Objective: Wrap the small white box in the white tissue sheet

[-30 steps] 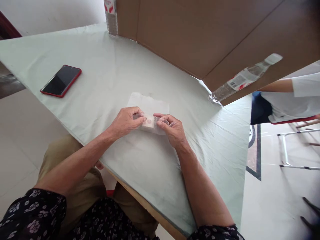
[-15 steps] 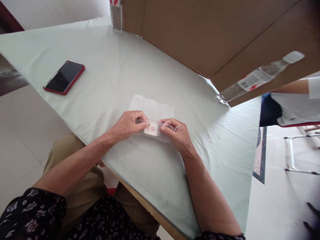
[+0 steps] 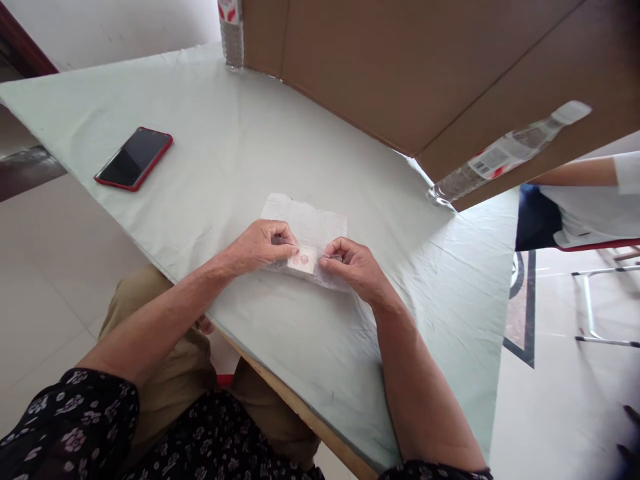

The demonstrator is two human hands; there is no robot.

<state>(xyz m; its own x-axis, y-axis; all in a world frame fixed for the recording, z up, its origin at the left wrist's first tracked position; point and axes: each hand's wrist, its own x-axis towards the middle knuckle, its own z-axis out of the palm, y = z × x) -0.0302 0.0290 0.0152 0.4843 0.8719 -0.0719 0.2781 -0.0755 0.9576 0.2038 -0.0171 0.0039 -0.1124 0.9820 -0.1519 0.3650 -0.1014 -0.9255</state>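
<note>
A small whitish block with reddish round marks [image 3: 302, 261] lies on a sheet of bubble wrap [image 3: 313, 218], which spreads flat on the cloth beyond my hands. My left hand [image 3: 270, 243] pinches a fold of the wrap at the block's left side, thumb against fingers. At the right side of the block, my right hand [image 3: 353, 263] pinches another part of the wrap between thumb and forefinger. The near part of the sheet is bunched around the block, and its marked top shows between my hands.
A phone in a red case [image 3: 133, 159] lies at the left. A large cardboard panel [image 3: 360, 67] stands at the back, with a plastic bottle [image 3: 510, 157] along its right edge and another bottle [image 3: 232, 40] at its left. Beyond the table's right side is a person in white [image 3: 590, 207].
My right hand has shifted slightly right, away from the block, drawing the wrap's edge with it. My left hand stays nearly in place. The whole view has tilted a little.
</note>
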